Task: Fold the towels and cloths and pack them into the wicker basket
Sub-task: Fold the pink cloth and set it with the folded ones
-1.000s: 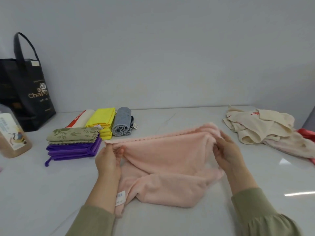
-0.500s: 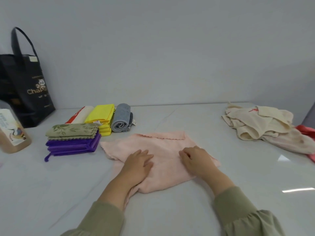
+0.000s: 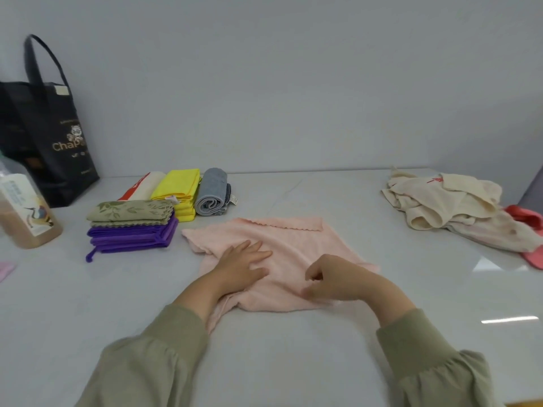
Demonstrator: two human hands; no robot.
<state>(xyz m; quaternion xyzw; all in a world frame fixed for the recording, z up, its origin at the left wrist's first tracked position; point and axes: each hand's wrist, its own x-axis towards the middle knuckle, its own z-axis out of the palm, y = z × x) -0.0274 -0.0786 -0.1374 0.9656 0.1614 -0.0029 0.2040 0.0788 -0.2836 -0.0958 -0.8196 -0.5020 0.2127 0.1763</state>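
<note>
right hand (image 3: 332, 279) now pinches pink towel (image 3: 293, 239); left hand (image 3: 244, 262) presses it

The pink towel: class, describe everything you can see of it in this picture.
The pink towel is soft, fluffy-looking cloth with a scalloped hem, seen along the far edge, where a narrow strip is turned over. It lies partly folded and rumpled on the pale table, in front of the person, just right of the stacked folded cloths. The left hand presses flat on its left part. The right hand, fingers curled, seems to pinch its near edge.
</note>
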